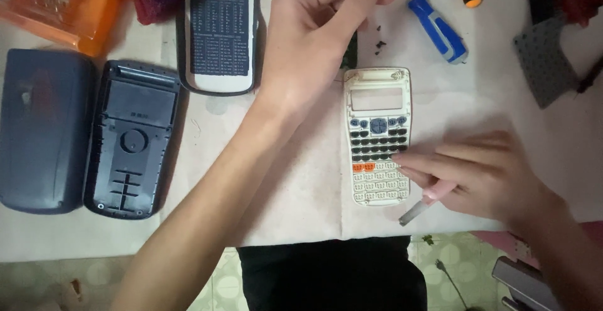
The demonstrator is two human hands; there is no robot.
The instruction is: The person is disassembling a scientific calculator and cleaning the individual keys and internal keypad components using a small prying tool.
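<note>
My right hand [487, 173] lies nearest me, fingers closed around a pink-handled tool [427, 199] whose grey tip pokes out just below the lower right corner of the keypad shell [378, 136]. My fingertips [402, 158] rest on the shell's right edge, level with the orange keys.

The shell lies flat on the white cloth [301, 185], face up. It is cream, yellowed, with an open display window at its top. Below that sit blue-grey round keys, then rows of dark keys, a short orange strip, and pale keys at the bottom.

Left of the shell, my left hand [314, 41] hangs above the cloth with the fingers curled in; I cannot tell whether it pinches anything. Well to the left lie a dark back cover [133, 140] and a dark lid [41, 129]. Beyond the shell, a few dark screws [380, 44] lie scattered, with a blue screwdriver [436, 27] to their right.
</note>
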